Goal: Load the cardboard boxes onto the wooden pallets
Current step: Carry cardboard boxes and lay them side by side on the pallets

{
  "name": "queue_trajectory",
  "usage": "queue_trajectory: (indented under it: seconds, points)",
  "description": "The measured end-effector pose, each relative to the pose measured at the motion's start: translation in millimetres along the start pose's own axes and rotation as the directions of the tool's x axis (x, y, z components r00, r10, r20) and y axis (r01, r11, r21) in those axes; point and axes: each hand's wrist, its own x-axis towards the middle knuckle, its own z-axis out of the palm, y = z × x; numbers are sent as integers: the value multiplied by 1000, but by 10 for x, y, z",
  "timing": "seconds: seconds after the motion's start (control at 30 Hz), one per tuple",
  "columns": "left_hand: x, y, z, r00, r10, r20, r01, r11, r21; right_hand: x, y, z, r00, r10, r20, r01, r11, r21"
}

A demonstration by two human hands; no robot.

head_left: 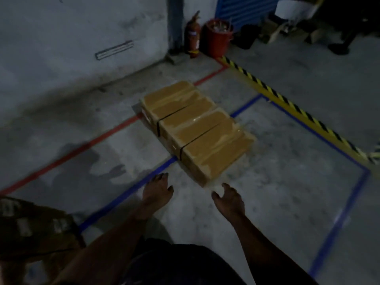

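Three taped cardboard boxes (197, 128) lie in a row on the grey concrete floor (287, 192), across its blue tape line (127, 192). Just short of the boxes, left hand (158, 189) and right hand (229, 199) reach forward, fingers loose, holding nothing. Beyond the boxes, a fire extinguisher (193, 36) and red bucket (219, 39) stand by the wall (72, 38).

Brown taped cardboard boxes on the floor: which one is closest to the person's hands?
The brown taped cardboard box at the near end of the row, just ahead of the open right hand and left hand; the other two lie farther, towards the wall.
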Motion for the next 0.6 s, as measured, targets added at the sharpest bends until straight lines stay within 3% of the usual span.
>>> queue_trajectory:
  seconds: [0.27,0.43,0.6]
  points:
    - [70,1586,385,999,39,23,-41,997,71,160,1108,-866,997,-79,-9,79,997,7]
    - [611,2113,442,998,60,24,-60,998,23,701,1343,-1401,991,-123,-50,123,992,-1]
    - [1462,2427,585,996,4,86,2,997,-71,1739,1397,-1862,988,-156,4,156,986,-60]
